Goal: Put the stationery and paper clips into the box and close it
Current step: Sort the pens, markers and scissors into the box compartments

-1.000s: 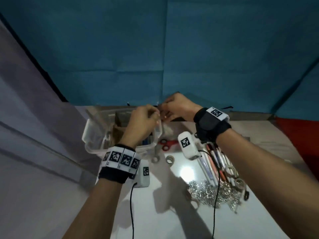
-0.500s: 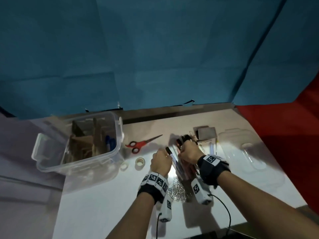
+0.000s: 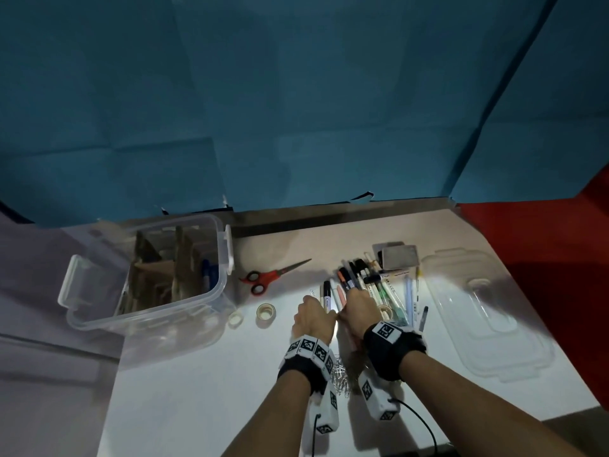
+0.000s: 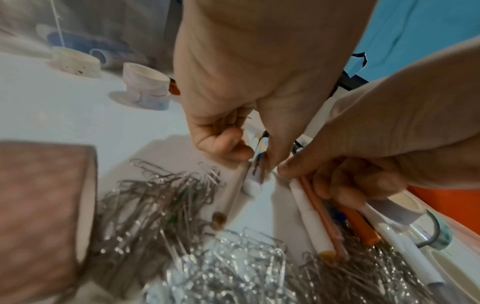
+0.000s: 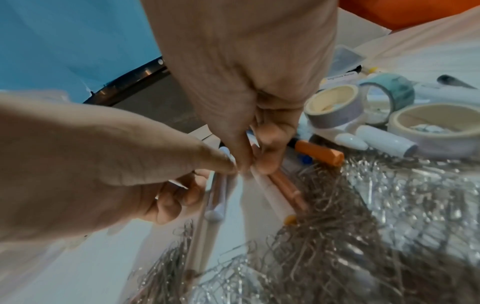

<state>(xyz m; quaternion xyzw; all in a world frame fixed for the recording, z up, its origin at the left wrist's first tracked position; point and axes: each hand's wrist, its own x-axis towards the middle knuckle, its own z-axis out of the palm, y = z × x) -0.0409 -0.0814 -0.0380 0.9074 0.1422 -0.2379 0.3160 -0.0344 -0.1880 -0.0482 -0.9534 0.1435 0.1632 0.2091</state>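
A clear plastic box (image 3: 211, 291) with cardboard dividers stands open at the table's left, blue pens inside. Its lid (image 3: 484, 318) lies at the right. A row of pens and markers (image 3: 357, 278) lies mid-table. My left hand (image 3: 313, 316) pinches a couple of pens (image 4: 255, 164) between thumb and curled fingers. My right hand (image 3: 359, 306), touching the left, grips a white pen and a pink pen (image 5: 279, 197). A heap of paper clips (image 4: 233, 257) lies just under both wrists. Red scissors (image 3: 273, 278) lie between box and pens.
Two tape rolls (image 3: 266, 312) sit near the box's front corner. More tape rolls (image 5: 335, 107) lie right of my right hand among white pens. A small grey case (image 3: 397, 255) is behind the pens. Blue cloth hangs behind the table; the front edge is near my forearms.
Both hands have left the box rim and come right and down onto the row of pens. Their fingers have closed on pens there.
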